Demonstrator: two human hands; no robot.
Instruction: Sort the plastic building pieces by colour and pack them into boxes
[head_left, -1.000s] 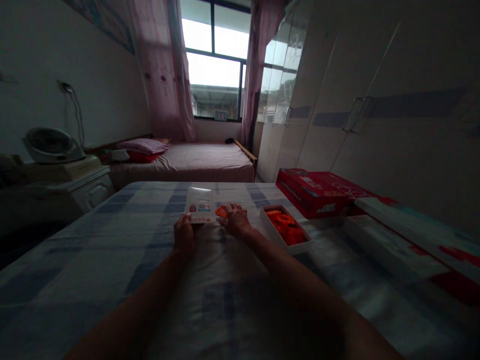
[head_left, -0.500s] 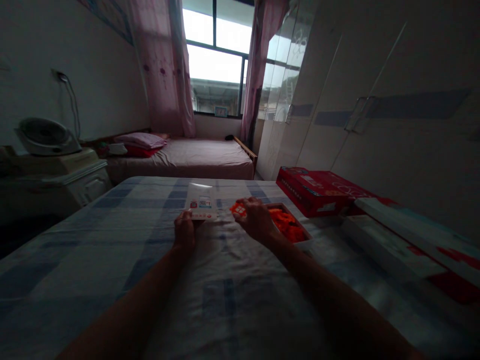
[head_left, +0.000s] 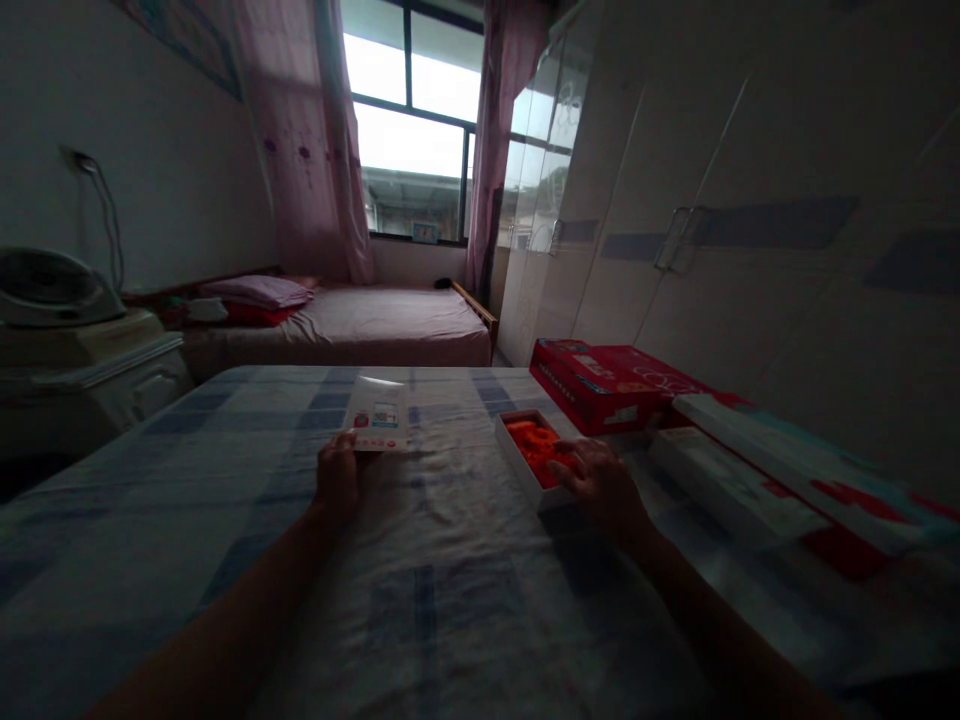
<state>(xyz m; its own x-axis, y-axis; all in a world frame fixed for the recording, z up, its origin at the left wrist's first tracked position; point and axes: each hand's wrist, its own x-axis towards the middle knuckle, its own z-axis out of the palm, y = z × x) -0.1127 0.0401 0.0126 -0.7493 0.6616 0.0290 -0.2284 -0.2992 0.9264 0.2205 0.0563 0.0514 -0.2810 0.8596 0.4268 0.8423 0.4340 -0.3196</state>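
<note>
I sit at a bed covered with a blue and white checked sheet point(head_left: 247, 500). My left hand point(head_left: 337, 478) is closed on the near edge of a small white printed leaflet point(head_left: 377, 427) that lies on the sheet. My right hand point(head_left: 598, 482) rests over the near end of a shallow white tray point(head_left: 513, 453) filled with several orange pieces point(head_left: 534, 443). Its fingers are curled among the pieces; what they hold, if anything, is hidden in the dim light.
A red box point(head_left: 600, 372) lies beyond the tray on the right. A long white and red box point(head_left: 757, 470) lies along the right side by the wardrobe doors point(head_left: 720, 270). Another bed point(head_left: 360, 320) stands under the window. A nightstand point(head_left: 82, 370) with a fan is at the left.
My right hand moved from beside the leaflet to the right, carrying an orange piece, and now sits over the tray. My left hand stayed on the leaflet. The view shifted slightly right.
</note>
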